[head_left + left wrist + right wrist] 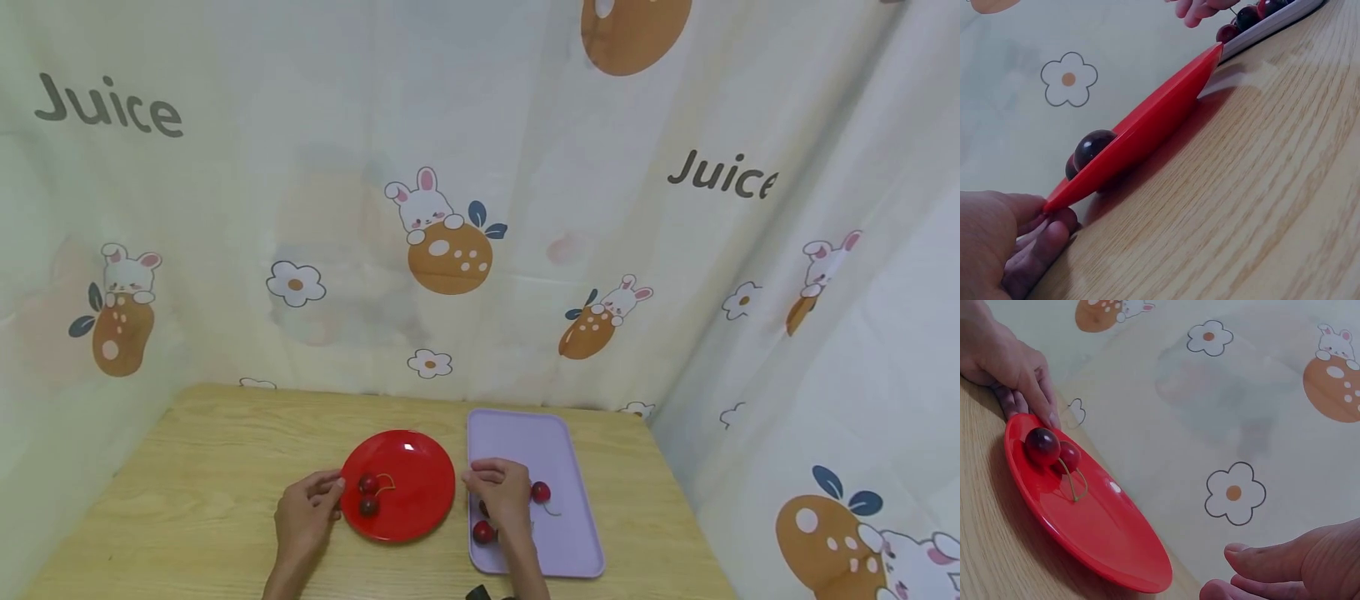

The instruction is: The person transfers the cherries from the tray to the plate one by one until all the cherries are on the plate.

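My left hand (302,515) pinches the left rim of a round red plate (416,500), thumb on top and fingers beneath in the left wrist view. On the plate's left side lie two cherries, a dark one (368,506) and a redder one (368,483), their thin stems meeting. My right hand (506,497) hovers over the left part of a lilac tray (566,542), fingertips pointing at the plate. Nothing shows between its thumb and fingers in the right wrist view. Several cherries (540,492) lie in the tray, some partly hidden by that hand.
Plate and tray stand side by side on a wood-grain table (225,467). Behind and beside it hangs a pale curtain (345,200) printed with rabbits, fruit and flowers. A small black object (477,592) shows at the bottom edge by the right wrist.
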Tool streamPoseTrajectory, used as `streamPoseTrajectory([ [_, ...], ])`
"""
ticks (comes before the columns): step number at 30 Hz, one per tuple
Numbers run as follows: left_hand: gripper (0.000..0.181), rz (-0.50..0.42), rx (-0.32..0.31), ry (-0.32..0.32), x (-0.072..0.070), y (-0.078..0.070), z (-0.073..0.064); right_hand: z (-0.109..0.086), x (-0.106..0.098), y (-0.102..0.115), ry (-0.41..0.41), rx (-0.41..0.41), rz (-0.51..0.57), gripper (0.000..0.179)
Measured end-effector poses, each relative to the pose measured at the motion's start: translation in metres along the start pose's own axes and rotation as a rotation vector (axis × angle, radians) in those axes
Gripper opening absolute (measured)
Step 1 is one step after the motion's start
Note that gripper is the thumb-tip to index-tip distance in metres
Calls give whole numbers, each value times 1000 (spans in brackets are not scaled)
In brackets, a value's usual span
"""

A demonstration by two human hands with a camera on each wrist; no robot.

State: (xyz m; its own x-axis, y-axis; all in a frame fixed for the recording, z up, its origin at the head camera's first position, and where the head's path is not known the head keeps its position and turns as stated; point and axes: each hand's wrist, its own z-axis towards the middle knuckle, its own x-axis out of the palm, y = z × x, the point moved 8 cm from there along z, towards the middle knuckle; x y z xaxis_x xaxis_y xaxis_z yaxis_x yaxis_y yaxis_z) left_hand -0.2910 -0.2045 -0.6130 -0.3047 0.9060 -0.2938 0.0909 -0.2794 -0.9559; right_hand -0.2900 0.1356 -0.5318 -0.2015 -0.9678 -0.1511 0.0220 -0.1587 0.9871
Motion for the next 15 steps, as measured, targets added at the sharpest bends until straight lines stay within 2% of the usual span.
streamPoseTrajectory([
  [4,27,8,4,-1,0,-1,-1,-1,-6,-4,-7,20,18,30],
  [15,28,3,0,12,-1,-2,-5,-5,-32,-12,-65,69,-30,31],
])
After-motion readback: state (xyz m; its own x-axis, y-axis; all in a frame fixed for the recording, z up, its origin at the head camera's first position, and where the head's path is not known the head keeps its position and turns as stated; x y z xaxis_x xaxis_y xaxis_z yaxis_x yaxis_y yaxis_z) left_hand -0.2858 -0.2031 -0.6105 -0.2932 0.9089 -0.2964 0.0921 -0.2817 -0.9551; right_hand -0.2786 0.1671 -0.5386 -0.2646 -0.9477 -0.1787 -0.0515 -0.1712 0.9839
